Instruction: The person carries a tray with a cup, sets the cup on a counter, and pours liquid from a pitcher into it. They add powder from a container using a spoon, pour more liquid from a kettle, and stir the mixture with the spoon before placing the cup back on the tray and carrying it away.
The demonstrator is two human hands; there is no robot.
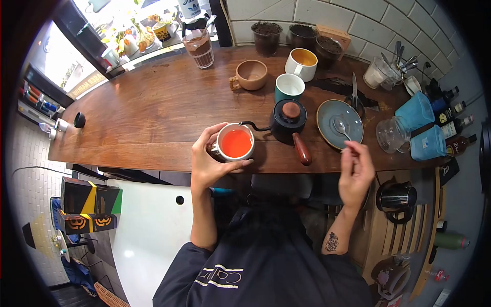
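Now left grip point(204, 168) holds one cup point(236, 143) beside one pot point(287, 128).

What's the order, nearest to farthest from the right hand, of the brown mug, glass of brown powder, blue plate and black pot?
In the head view, from the right hand:
1. Blue plate, right in front
2. Black pot, to its left
3. Brown mug, farther left and back
4. Glass of brown powder, far back left

Blown-out window point(51, 53) at upper left, fisheye-bent edges
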